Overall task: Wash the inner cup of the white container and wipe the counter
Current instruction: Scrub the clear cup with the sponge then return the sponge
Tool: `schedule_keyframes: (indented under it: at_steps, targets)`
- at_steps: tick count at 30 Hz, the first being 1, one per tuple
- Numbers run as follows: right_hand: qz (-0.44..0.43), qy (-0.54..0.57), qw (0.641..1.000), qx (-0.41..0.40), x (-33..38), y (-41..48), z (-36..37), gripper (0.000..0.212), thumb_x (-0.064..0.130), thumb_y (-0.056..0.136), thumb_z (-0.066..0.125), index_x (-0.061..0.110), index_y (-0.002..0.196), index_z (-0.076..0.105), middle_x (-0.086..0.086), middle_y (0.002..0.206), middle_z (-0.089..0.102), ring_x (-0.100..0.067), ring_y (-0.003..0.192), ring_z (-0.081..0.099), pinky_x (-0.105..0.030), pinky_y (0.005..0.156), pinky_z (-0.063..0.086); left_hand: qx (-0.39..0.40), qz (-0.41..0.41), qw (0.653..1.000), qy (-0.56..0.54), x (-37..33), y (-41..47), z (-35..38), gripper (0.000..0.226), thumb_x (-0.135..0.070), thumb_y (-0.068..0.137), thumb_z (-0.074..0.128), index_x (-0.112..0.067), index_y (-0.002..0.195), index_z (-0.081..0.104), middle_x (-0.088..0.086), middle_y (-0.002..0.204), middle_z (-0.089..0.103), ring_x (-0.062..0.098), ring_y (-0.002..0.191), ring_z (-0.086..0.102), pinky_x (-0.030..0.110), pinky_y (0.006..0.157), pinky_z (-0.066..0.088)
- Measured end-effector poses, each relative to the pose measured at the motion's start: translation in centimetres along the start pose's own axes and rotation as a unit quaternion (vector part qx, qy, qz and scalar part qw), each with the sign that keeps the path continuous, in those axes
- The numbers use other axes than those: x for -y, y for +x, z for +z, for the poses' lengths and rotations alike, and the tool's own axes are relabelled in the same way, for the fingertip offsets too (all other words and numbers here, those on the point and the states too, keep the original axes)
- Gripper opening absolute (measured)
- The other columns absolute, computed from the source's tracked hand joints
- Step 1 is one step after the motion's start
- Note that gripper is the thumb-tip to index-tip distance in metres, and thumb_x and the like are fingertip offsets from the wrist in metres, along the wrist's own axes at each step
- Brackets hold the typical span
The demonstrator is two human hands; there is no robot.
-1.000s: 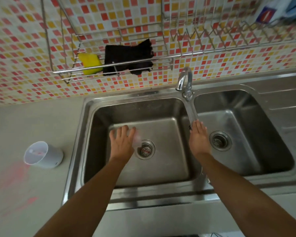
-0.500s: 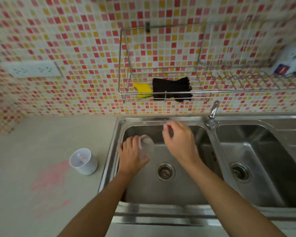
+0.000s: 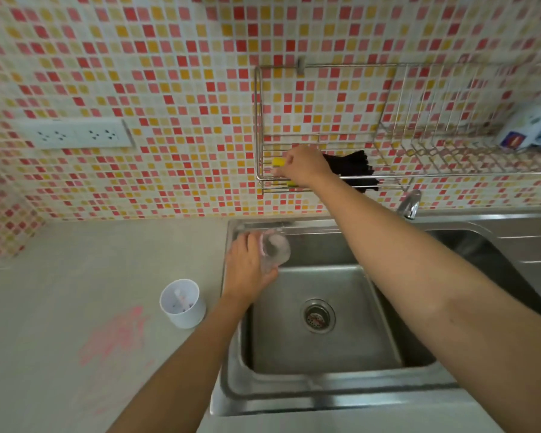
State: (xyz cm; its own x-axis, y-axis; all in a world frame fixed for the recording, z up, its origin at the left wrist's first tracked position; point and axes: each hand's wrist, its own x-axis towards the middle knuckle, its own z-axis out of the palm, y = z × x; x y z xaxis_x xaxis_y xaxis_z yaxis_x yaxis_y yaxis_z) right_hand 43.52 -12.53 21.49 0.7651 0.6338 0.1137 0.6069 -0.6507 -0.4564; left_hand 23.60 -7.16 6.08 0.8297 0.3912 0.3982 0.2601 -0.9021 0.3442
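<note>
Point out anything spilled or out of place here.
A pink smear is spread over the counter left of the sink, just in front of the white container. It looks like a streaky spill. Nothing else stands out.

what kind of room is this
Most likely a home kitchen: a stainless double sink with a tap set into a counter, and a wire rack holding a yellow sponge on the mosaic-tiled wall.

Two hands, one inner cup, one container, one sponge
</note>
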Motion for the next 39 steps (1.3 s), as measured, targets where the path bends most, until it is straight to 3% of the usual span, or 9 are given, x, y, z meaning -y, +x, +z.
schedule_keyframes:
  at_steps: [2, 5, 11, 14, 17, 20, 26, 32, 39]
  targets:
    - [0.037, -0.030, 0.999, 0.002, -0.2, 0.4, -0.3, 0.038, 0.039, 0.079, 0.074, 0.010, 0.072, 0.050, -0.002, 0.072, 0.052, -0.022, 0.071, 0.052, -0.033, 0.062, 0.041, -0.005, 0.017, 1.000, -0.024, 0.2, 0.0, -0.3, 0.076, -0.033, 0.063, 0.081, -0.014, 0.127, 0.044, 0.009, 0.124, 0.051, 0.023, 0.108, 0.053, 0.032, 0.090, 0.049]
    - [0.051, -0.047, 0.998, -0.004, -0.4, 0.4, -0.6, 0.031, 0.024, 0.084, 0.070, 0.014, 0.100, 0.045, -0.004, 0.087, 0.049, -0.024, 0.083, 0.049, -0.032, 0.063, 0.038, -0.009, 0.027, 0.999, -0.037, 0.3, -0.1, -0.6, 0.075, -0.032, 0.062, 0.082, -0.015, 0.124, 0.044, 0.007, 0.121, 0.052, 0.021, 0.108, 0.053, 0.033, 0.087, 0.053]
    - [-0.036, 0.256, 0.949, -0.178, -0.4, -5.3, -3.0, 0.045, 0.013, 0.088, 0.062, 0.028, 0.127, 0.047, 0.005, 0.101, 0.057, -0.012, 0.083, 0.060, -0.023, 0.067, 0.051, 0.014, 0.030, 0.999, -0.025, 0.6, 0.3, -0.6, 0.070, -0.038, 0.064, 0.078, -0.019, 0.124, 0.046, 0.003, 0.118, 0.057, 0.020, 0.109, 0.054, 0.032, 0.089, 0.051]
    - [-0.074, 0.198, 0.951, -0.225, -3.2, -10.8, -2.7, 0.037, 0.020, 0.088, 0.065, 0.027, 0.123, 0.057, 0.005, 0.113, 0.056, -0.009, 0.097, 0.055, -0.018, 0.080, 0.045, 0.021, 0.018, 0.999, -0.030, 0.0, 0.8, -1.0, 0.070, -0.037, 0.063, 0.080, -0.017, 0.123, 0.049, 0.003, 0.116, 0.059, 0.020, 0.107, 0.055, 0.031, 0.088, 0.051]
    - [-0.073, 0.150, 0.979, -0.117, -7.0, -15.6, 0.1, 0.036, 0.028, 0.090, 0.063, 0.026, 0.126, 0.060, 0.007, 0.115, 0.053, -0.007, 0.104, 0.051, -0.016, 0.086, 0.039, 0.032, 0.025, 0.999, -0.020, -1.4, 1.4, -1.1, 0.075, -0.033, 0.065, 0.081, -0.014, 0.129, 0.047, 0.005, 0.122, 0.057, 0.023, 0.113, 0.053, 0.033, 0.099, 0.042]
    - [-0.130, 0.083, 0.985, -0.074, -10.0, -17.4, 2.9, 0.034, 0.027, 0.090, 0.064, 0.027, 0.124, 0.063, 0.010, 0.119, 0.057, -0.011, 0.108, 0.048, -0.029, 0.094, 0.041, 0.068, 0.028, 0.997, -0.030, -3.3, 2.1, -0.5, 0.080, -0.030, 0.067, 0.079, -0.015, 0.136, 0.042, 0.003, 0.133, 0.051, 0.022, 0.123, 0.048, 0.034, 0.106, 0.039]
    - [-0.268, -0.102, 0.954, -0.093, -12.9, -17.1, 4.0, 0.036, 0.021, 0.085, 0.070, 0.028, 0.119, 0.066, 0.007, 0.125, 0.063, -0.019, 0.087, 0.046, -0.033, 0.075, 0.050, 0.066, 0.080, 0.995, -0.006, -6.9, 3.4, 0.1, 0.071, -0.029, 0.071, 0.075, -0.018, 0.133, 0.043, -0.001, 0.130, 0.051, 0.018, 0.119, 0.047, 0.026, 0.096, 0.040]
    - [-0.181, 0.052, 0.979, -0.071, -13.1, -19.1, 5.1, 0.034, 0.017, 0.089, 0.062, 0.029, 0.120, 0.066, 0.016, 0.122, 0.064, -0.013, 0.086, 0.040, -0.032, 0.081, 0.046, 0.056, 0.075, 0.996, -0.008, -8.4, 3.7, 0.8, 0.062, -0.034, 0.072, 0.076, -0.017, 0.126, 0.049, 0.000, 0.124, 0.053, 0.020, 0.112, 0.049, 0.026, 0.086, 0.045]
    - [-0.282, -0.115, 0.950, -0.074, -14.8, -16.9, 3.4, 0.041, 0.004, 0.067, 0.079, 0.026, 0.102, 0.074, 0.013, 0.111, 0.070, -0.025, 0.081, 0.054, -0.034, 0.064, 0.046, 0.117, 0.069, 0.991, -0.019, -9.1, 3.4, 1.2, 0.065, -0.024, 0.071, 0.072, -0.019, 0.129, 0.044, -0.003, 0.127, 0.045, 0.017, 0.116, 0.041, 0.025, 0.086, 0.043]
